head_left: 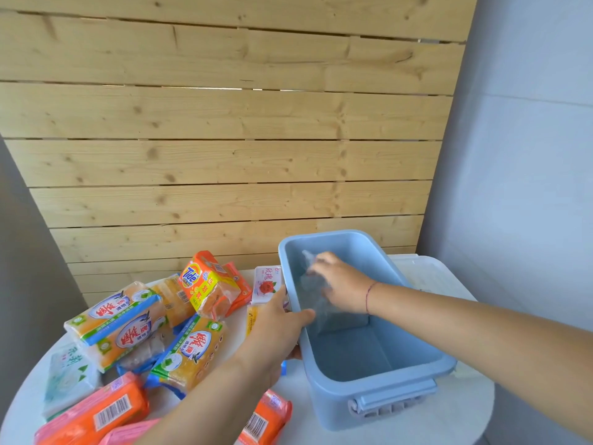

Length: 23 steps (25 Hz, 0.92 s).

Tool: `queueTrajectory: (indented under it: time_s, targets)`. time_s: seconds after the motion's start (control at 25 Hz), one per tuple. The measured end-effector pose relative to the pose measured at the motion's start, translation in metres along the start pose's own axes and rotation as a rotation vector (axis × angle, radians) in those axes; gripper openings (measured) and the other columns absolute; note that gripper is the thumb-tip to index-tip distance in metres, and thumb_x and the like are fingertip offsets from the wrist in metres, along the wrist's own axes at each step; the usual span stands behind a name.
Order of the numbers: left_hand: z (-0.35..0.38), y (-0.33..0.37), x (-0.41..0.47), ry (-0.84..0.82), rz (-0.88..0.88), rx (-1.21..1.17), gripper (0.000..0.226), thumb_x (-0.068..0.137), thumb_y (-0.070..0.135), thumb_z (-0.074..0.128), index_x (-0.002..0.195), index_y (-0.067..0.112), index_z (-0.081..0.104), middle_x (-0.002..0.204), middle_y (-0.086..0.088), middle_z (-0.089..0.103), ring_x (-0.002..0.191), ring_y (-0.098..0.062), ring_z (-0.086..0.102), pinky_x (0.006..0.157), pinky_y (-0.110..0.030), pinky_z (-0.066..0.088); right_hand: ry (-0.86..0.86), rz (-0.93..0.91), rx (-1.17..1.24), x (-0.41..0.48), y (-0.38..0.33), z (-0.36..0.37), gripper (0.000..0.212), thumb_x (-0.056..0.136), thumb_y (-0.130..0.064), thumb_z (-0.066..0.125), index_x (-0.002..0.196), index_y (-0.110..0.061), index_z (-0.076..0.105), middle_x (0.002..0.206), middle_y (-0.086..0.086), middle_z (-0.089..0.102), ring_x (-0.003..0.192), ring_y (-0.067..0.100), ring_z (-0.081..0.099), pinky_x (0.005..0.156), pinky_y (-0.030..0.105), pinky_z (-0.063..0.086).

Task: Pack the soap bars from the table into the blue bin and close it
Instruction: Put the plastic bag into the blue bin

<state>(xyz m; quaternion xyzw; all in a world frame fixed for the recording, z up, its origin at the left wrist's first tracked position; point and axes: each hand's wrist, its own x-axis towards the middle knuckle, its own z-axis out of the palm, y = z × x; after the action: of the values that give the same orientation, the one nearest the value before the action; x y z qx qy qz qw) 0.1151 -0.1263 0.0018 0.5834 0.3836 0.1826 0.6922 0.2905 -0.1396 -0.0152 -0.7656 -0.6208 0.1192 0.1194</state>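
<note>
Round white table [417, 425] against a wooden slat panel [224, 155]. The soap bars lie heaped over the tabletop's left half: a Tide pack [199, 281] at the far side, a pale green box [67, 374] at the left edge, and orange-wrapped bars [96, 412] cut off at the near edge. A rose-print box [266, 284] sits just beside the bin's left wall.

Blue bin [330, 403] on the right half, open. Translucent lid [426, 271] lies flat behind it.

Left hand [279, 329] clamps the bin's left rim, thumb inside. Right hand [340, 284] is down inside the bin, fingers closed on a clear-wrapped packet [316, 303] against the left inner wall. The packet is blurred and its contents are unreadable.
</note>
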Motion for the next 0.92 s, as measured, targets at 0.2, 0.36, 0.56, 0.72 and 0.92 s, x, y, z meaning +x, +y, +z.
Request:
queueTrajectory:
  time_s: [0.2, 0.36, 0.56, 0.72, 0.92]
  targets:
    - [0.0, 0.0, 0.0, 0.007, -0.016, 0.014, 0.03, 0.09, 0.009, 0.053, 0.111, 0.031, 0.054, 0.103, -0.013, 0.068, 0.088, -0.03, 0.069, 0.066, -0.037, 0.061, -0.445, 0.226, -0.517, 0.006, 0.006, 0.012, 0.09, 0.086, -0.062, 0.044, 0.15, -0.013, 0.004, 0.159, 0.007, -0.006, 0.145, 0.028, 0.008, 0.116, 0.039, 0.013]
    - [-0.001, -0.003, 0.005, 0.014, -0.017, 0.038, 0.033, 0.088, 0.012, 0.055, 0.117, 0.029, 0.052, 0.106, -0.014, 0.067, 0.094, -0.033, 0.068, 0.063, -0.034, 0.06, -0.449, 0.3, -0.541, 0.026, 0.016, 0.029, 0.123, 0.064, -0.075, 0.056, 0.148, -0.017, -0.012, 0.157, 0.006, -0.014, 0.146, 0.024, -0.009, 0.118, 0.041, 0.012]
    - [-0.003, -0.003, 0.003, -0.036, -0.006, -0.016, 0.029, 0.089, 0.014, 0.056, 0.114, 0.028, 0.055, 0.096, -0.012, 0.069, 0.068, -0.021, 0.065, 0.053, -0.029, 0.056, -0.349, 0.234, -0.343, 0.025, 0.013, 0.028, 0.114, 0.059, -0.069, 0.062, 0.149, -0.021, 0.01, 0.157, 0.005, 0.001, 0.147, 0.029, 0.005, 0.114, 0.047, 0.025]
    - [-0.022, -0.001, -0.001, 0.008, 0.022, 0.025, 0.021, 0.091, 0.028, 0.056, 0.111, 0.025, 0.056, 0.074, -0.004, 0.056, 0.053, -0.015, 0.053, 0.046, -0.023, 0.05, -0.222, 0.171, -0.332, 0.009, 0.012, -0.01, 0.07, 0.077, -0.032, 0.064, 0.14, -0.022, 0.035, 0.158, 0.002, 0.008, 0.133, 0.03, 0.039, 0.102, 0.041, 0.043]
    - [-0.145, -0.009, 0.027, 0.691, 0.327, 1.084, 0.057, 0.08, 0.037, 0.063, 0.132, 0.017, 0.048, 0.125, -0.011, 0.052, 0.116, -0.03, 0.049, 0.1, -0.04, 0.038, 0.036, 0.12, -0.315, -0.008, -0.009, -0.029, 0.043, 0.086, -0.028, 0.056, 0.128, -0.021, 0.05, 0.144, 0.002, 0.035, 0.125, 0.024, 0.045, 0.099, 0.037, 0.042]
